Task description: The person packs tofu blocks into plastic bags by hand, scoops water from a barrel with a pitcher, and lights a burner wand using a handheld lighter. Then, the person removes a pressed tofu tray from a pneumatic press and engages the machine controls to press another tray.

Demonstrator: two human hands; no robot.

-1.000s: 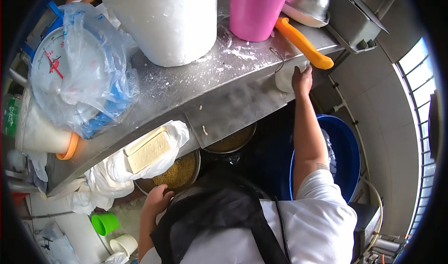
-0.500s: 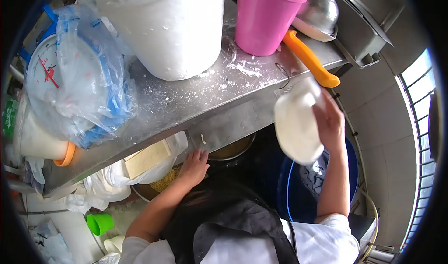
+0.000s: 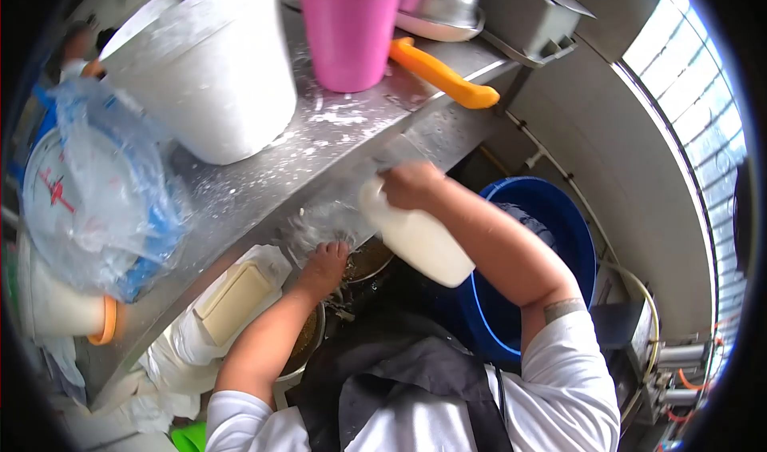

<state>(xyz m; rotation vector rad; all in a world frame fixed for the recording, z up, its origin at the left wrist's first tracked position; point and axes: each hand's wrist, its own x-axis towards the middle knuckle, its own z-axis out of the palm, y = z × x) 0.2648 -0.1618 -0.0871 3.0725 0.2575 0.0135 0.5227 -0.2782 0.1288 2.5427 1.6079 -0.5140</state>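
Observation:
My right hand (image 3: 411,184) is closed around the upper end of a white plastic jug (image 3: 427,248), which hangs tilted with its broad end toward my body. Clear liquid (image 3: 319,228) splashes over the lower steel panel to the left of the jug. My left hand (image 3: 323,270) lies against that panel in the splash, fingers stretched out and holding nothing that I can see. Just beyond its fingertips, partly hidden below the counter, is a round metal pan (image 3: 369,260) with brownish contents.
The flour-dusted steel counter (image 3: 319,144) carries a white bucket (image 3: 232,92), a pink bucket (image 3: 347,40), an orange handle (image 3: 447,76) and a bagged scale (image 3: 104,188). A blue tub (image 3: 499,324) stands at right. A pale block (image 3: 233,302) lies in white wrapping below left.
My right hand has swung the jug left and tipped it, and liquid now splashes on the panel. My left hand stays near the panel. The view has shifted to the right.

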